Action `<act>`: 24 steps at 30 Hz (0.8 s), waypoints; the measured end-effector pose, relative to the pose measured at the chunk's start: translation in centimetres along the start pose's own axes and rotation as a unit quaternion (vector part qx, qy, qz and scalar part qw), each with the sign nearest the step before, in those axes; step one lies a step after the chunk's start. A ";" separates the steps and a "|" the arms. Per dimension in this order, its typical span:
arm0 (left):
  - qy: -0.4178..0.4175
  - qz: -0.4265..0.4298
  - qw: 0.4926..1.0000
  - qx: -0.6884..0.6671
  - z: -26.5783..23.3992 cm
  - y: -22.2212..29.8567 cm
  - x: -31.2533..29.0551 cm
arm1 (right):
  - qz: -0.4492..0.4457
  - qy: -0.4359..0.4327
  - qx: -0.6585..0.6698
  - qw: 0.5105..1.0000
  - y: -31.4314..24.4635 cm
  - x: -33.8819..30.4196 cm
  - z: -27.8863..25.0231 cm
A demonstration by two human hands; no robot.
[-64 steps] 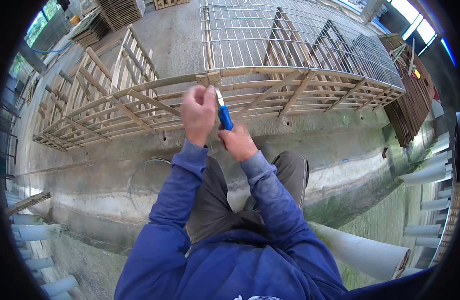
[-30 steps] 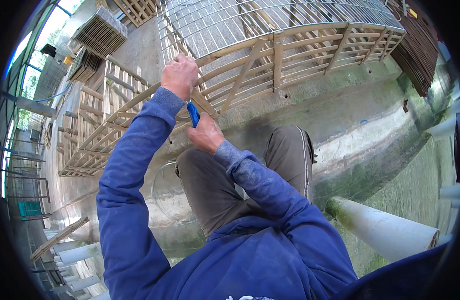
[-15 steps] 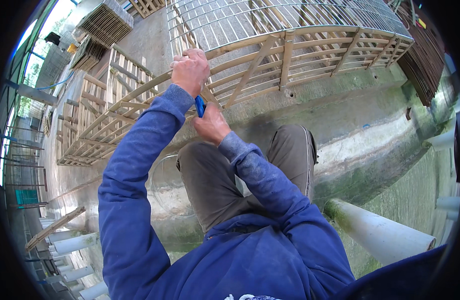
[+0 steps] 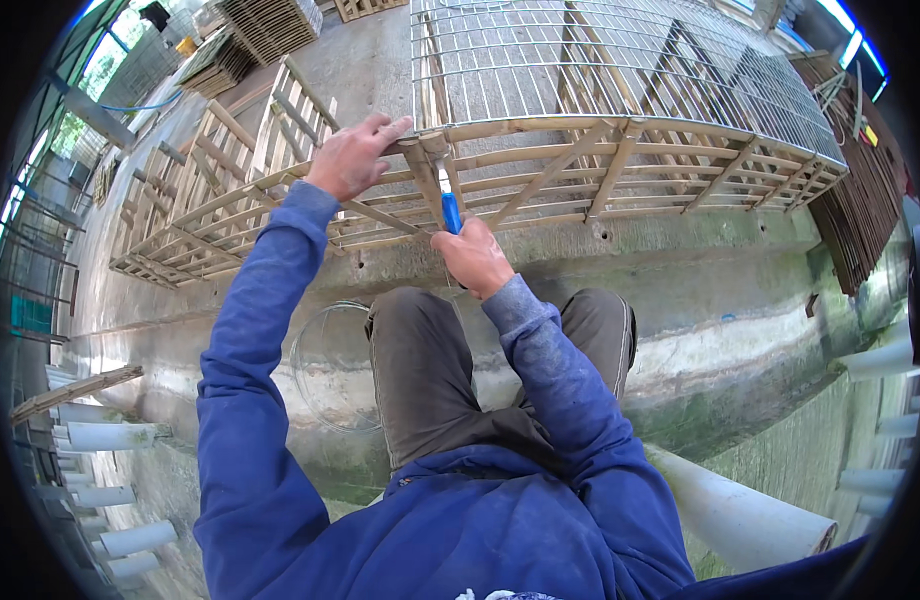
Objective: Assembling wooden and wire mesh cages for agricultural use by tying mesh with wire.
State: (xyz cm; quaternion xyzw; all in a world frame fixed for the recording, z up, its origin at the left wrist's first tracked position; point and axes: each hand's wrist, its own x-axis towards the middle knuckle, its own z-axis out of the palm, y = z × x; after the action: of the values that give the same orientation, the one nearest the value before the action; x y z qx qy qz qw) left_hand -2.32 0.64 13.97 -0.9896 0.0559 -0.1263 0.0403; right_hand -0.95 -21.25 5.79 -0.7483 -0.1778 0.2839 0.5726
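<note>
Best keep the slim blue-handled metal tool straight in the bare right hand, wrapped firmly round it, beneath the pale wooden slatted frame's near top edge. Steady that edge, left of the tool, with the bare left hand, loosely spread. Shifted leftward since half a second ago, exposing the shaft.

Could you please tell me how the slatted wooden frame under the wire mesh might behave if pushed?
The slatted wooden frame would probably feel fairly stiff, since a diagonal brace crosses its long slats. It may be light for its size, as wide gaps show between the slats. It seems unlikely to roll, being long and straight-sided rather than round.
</note>
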 end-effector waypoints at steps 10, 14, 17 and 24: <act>0.087 0.063 0.993 0.046 2.4 1.3 0.3 | 0.021 -0.038 0.081 0.996 -0.3 0.3 -0.6; 0.079 0.082 0.990 0.077 2.4 0.9 0.8 | 0.018 -0.050 0.093 0.994 -1.1 0.1 -0.4; 0.070 0.094 0.989 0.086 1.9 1.4 0.8 | 0.014 -0.059 0.099 0.993 -1.2 0.1 -0.4; 0.091 0.083 0.988 0.091 2.9 1.5 1.1 | 0.016 -0.057 0.087 0.994 -2.0 -0.3 -0.8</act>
State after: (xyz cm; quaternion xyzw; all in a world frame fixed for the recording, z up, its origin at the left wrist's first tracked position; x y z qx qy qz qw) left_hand -0.70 -0.81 11.29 -0.9582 0.1291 -0.2163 0.1354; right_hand -0.61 -21.46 7.95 -0.6807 -0.1729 0.3497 0.6200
